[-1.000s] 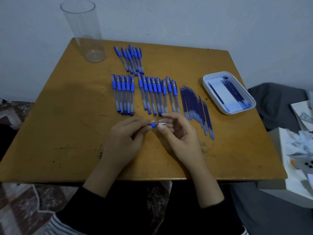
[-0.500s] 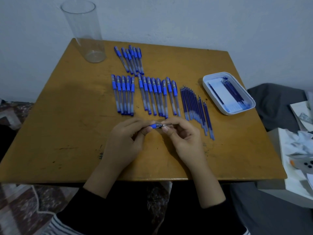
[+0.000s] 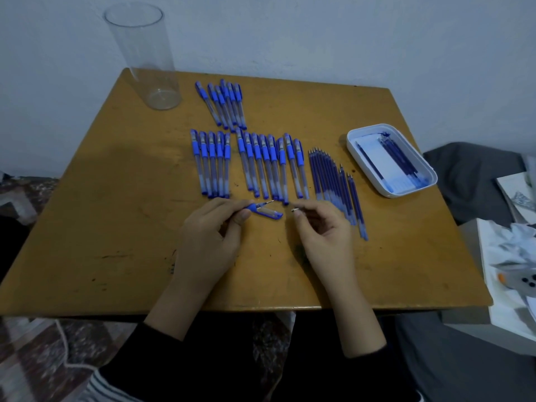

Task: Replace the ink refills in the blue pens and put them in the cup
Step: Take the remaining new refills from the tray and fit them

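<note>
My left hand (image 3: 211, 242) grips a blue pen (image 3: 256, 206) near its front end, and the refill tip pokes out toward the right. A blue pen cap (image 3: 271, 213) lies on the table just beside it. My right hand (image 3: 322, 236) pinches a small metal pen tip (image 3: 295, 210), held apart from the pen. Rows of blue pens (image 3: 255, 163) lie in the middle of the wooden table (image 3: 116, 216), with a smaller group of pens (image 3: 223, 104) behind them. Loose blue refills (image 3: 333, 181) lie to the right. The clear cup (image 3: 145, 53) stands empty at the back left corner.
A white tray (image 3: 362, 163) holding several refills and a paper sits at the right of the table. Papers and a grey cushion lie off the table's right edge. A wall runs right behind the table.
My hands were joined at the pen's tip; now the right hand has pulled away to the right with the metal tip, leaving the refill point bare. A cap now shows on the table.
</note>
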